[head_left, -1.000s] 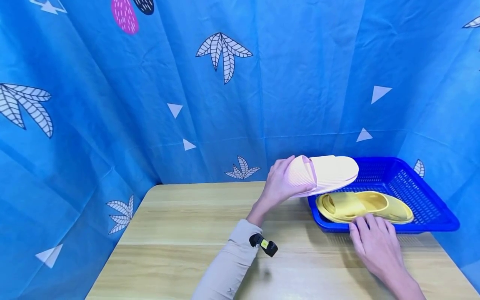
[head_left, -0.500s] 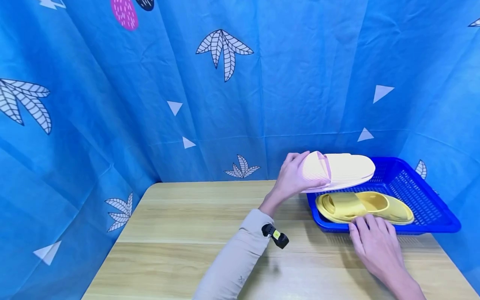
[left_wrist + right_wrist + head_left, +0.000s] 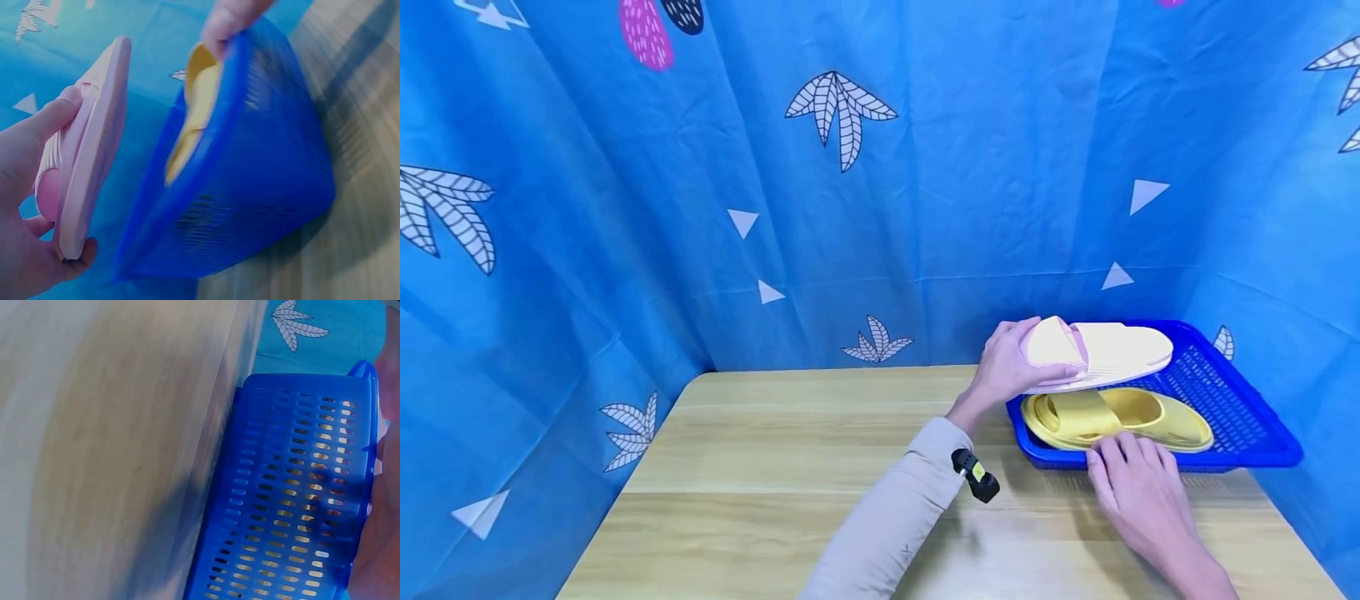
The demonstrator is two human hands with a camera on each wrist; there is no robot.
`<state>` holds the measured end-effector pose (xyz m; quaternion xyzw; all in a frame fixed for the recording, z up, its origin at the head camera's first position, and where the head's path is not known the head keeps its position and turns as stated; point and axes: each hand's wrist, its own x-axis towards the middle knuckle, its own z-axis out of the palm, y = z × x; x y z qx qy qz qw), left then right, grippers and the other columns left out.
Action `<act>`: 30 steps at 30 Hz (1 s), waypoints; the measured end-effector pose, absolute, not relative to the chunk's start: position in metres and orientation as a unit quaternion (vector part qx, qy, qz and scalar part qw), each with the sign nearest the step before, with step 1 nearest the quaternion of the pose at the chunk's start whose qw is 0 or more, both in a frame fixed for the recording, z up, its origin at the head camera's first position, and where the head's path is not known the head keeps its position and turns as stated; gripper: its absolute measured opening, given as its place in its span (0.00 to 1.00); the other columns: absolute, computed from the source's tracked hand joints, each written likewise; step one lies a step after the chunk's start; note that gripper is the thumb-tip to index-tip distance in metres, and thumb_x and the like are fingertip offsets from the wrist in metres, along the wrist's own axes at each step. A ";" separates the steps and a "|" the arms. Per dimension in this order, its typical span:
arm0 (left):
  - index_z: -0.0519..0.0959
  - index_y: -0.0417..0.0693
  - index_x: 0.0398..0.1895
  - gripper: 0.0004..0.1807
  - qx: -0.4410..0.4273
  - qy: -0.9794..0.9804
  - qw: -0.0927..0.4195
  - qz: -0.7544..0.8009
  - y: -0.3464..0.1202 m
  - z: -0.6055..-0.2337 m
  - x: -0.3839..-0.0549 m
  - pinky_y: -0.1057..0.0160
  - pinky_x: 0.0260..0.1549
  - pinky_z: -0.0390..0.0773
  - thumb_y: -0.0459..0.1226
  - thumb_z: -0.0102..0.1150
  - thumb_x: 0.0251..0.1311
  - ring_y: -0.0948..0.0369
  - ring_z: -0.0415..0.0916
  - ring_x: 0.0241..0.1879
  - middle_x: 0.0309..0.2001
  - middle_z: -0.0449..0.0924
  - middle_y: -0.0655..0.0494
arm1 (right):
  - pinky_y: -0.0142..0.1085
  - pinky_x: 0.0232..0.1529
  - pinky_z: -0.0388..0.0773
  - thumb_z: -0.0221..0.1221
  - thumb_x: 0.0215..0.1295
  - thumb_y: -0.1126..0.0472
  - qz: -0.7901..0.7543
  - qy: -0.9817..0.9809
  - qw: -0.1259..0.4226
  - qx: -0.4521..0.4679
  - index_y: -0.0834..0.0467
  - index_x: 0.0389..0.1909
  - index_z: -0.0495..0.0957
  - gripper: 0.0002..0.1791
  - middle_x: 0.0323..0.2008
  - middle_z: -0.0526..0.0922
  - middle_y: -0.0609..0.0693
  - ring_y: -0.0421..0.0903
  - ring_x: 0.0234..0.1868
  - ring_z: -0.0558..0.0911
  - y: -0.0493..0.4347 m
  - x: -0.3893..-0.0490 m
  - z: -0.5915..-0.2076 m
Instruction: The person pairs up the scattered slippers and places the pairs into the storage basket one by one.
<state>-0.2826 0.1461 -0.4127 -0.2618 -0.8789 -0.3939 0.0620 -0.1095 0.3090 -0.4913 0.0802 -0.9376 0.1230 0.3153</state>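
My left hand (image 3: 1003, 362) grips a pale pink slipper (image 3: 1123, 346) by its strap end, above the rear left of a blue plastic basket (image 3: 1262, 457). In the left wrist view, the thumb (image 3: 59, 109) presses the strap side of the pink slipper (image 3: 97, 169), and other fingers curl beneath its sole. Yellow slipper footwear (image 3: 1078, 412) lies along the basket's front side; I cannot tell whether it is one piece or two. My right hand (image 3: 1142, 492) holds the front rim, fingers hooked over it beside the yellow footwear. The right wrist view shows the perforated basket wall (image 3: 281, 487).
The basket stands at the right of a wooden table (image 3: 775, 467), near its back edge. A blue patterned curtain (image 3: 1000, 167) hangs behind the table and along both sides. A black strap device (image 3: 976, 475) is on the left sleeve.
My left hand has carried the pink slipper rightward, from the basket's left edge to over its inside. The right hand has stayed on the front rim. The head view has shifted slightly.
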 end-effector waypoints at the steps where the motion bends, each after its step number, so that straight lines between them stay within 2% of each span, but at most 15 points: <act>1: 0.71 0.60 0.74 0.51 -0.261 -0.880 0.064 -0.392 0.147 -0.415 -0.283 0.67 0.50 0.73 0.67 0.74 0.45 0.66 0.68 0.59 0.64 0.74 0.63 | 0.59 0.52 0.64 0.54 0.73 0.57 0.123 -0.938 0.314 0.081 0.56 0.35 0.76 0.08 0.37 0.76 0.56 0.63 0.42 0.75 0.308 -0.110 -0.491; 13: 0.72 0.55 0.74 0.50 -0.255 -0.890 0.091 -0.367 0.168 -0.434 -0.288 0.69 0.55 0.71 0.63 0.77 0.47 0.66 0.68 0.60 0.62 0.77 0.60 | 0.60 0.53 0.64 0.55 0.73 0.57 0.121 -0.941 0.302 0.088 0.56 0.36 0.76 0.07 0.37 0.76 0.55 0.62 0.42 0.75 0.304 -0.114 -0.487; 18: 0.71 0.56 0.74 0.48 -0.246 -0.897 0.071 -0.360 0.177 -0.437 -0.285 0.69 0.56 0.72 0.59 0.78 0.49 0.64 0.70 0.59 0.63 0.75 0.58 | 0.60 0.53 0.64 0.54 0.73 0.57 0.121 -0.944 0.297 0.084 0.56 0.37 0.76 0.07 0.38 0.76 0.55 0.61 0.43 0.75 0.305 -0.113 -0.486; 24: 0.69 0.63 0.75 0.44 -0.264 -0.908 0.049 -0.320 0.183 -0.439 -0.283 0.63 0.56 0.70 0.62 0.71 0.55 0.62 0.68 0.63 0.65 0.72 0.59 | 0.59 0.52 0.65 0.55 0.72 0.57 0.118 -0.943 0.301 0.081 0.56 0.37 0.76 0.07 0.37 0.76 0.55 0.61 0.42 0.74 0.308 -0.111 -0.487; 30: 0.70 0.66 0.74 0.38 -0.298 -0.920 0.063 -0.248 0.186 -0.443 -0.282 0.57 0.63 0.67 0.66 0.61 0.62 0.61 0.67 0.67 0.69 0.71 0.62 | 0.59 0.52 0.65 0.54 0.73 0.57 0.114 -0.947 0.290 0.077 0.56 0.38 0.76 0.07 0.37 0.76 0.54 0.61 0.43 0.74 0.308 -0.109 -0.488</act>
